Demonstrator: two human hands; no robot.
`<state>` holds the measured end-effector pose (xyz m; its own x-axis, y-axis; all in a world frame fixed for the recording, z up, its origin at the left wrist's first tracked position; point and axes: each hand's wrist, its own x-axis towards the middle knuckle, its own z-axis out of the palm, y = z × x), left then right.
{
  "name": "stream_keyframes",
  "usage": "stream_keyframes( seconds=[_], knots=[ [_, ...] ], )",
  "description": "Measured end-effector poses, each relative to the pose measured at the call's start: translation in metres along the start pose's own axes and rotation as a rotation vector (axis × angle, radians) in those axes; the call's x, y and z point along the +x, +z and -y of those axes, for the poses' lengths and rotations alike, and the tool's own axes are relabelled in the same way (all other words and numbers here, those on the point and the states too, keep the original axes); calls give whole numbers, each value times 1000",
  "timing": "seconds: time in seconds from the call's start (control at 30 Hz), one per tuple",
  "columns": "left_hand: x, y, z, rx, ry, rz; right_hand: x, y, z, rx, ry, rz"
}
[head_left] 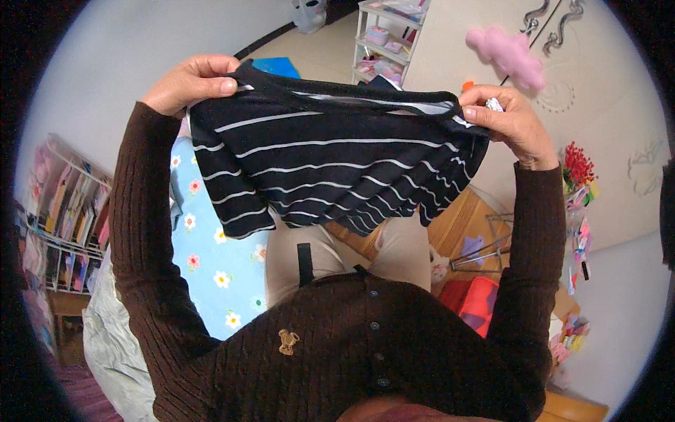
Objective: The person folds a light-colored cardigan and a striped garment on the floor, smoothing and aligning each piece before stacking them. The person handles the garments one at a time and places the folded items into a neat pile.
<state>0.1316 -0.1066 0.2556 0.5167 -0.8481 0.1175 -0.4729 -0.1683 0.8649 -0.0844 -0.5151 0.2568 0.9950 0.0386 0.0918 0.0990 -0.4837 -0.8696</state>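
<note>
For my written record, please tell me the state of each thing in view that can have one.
Striped top: held up, hanging
Left hand: pinching its upper edge
Right hand: pinching that edge farther right
Brown cardigan: buttoned
White shelf unit: loaded
Wire rack: holding books

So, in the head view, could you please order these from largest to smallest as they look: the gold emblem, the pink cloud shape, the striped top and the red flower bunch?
1. Striped top, clearly largest
2. Pink cloud shape
3. Red flower bunch
4. Gold emblem
</note>
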Motion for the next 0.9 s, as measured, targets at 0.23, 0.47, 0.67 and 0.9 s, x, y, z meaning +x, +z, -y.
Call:
stream_keyframes(
  seconds=[0.23, 0.47, 0.67, 0.9],
  knots=[
    [11, 1, 5, -145, -51, -118, 4, -1, 3, 192, -84, -71],
    [39, 36, 5, -435, -52, -460, 5, -4, 4, 436, -115, -81],
    [54, 55, -8, -739, 24, -387, -3, -8, -3, 580, -227, -105],
    [53, 61, -9, -691, -4, -340, -15, -12, -5, 603, -251, -140]
  ],
)
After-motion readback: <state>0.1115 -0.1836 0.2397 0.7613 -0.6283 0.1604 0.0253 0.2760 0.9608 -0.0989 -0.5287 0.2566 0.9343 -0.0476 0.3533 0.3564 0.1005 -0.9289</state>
